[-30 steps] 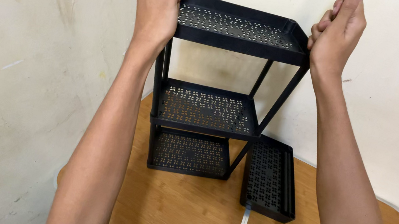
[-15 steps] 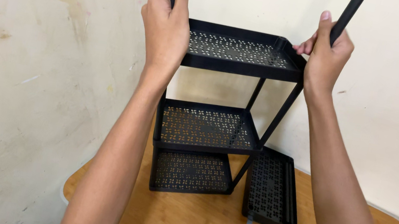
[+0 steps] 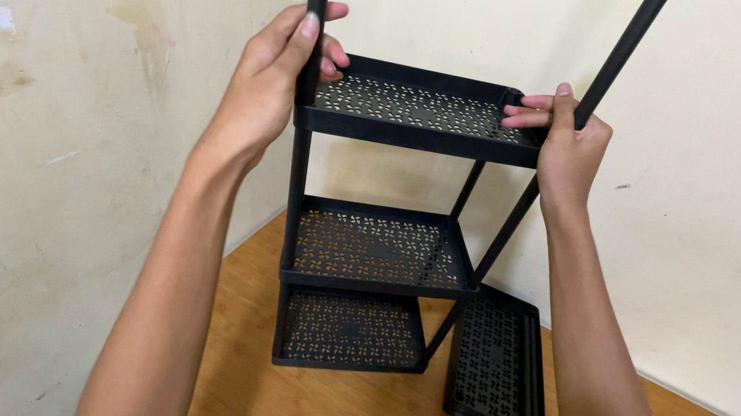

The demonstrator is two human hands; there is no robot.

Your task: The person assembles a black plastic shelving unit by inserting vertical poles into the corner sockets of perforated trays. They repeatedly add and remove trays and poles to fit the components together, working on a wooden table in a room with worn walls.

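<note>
No packages, labels, signs or screens are in view — none on the wall, the table or the rack.
</note>
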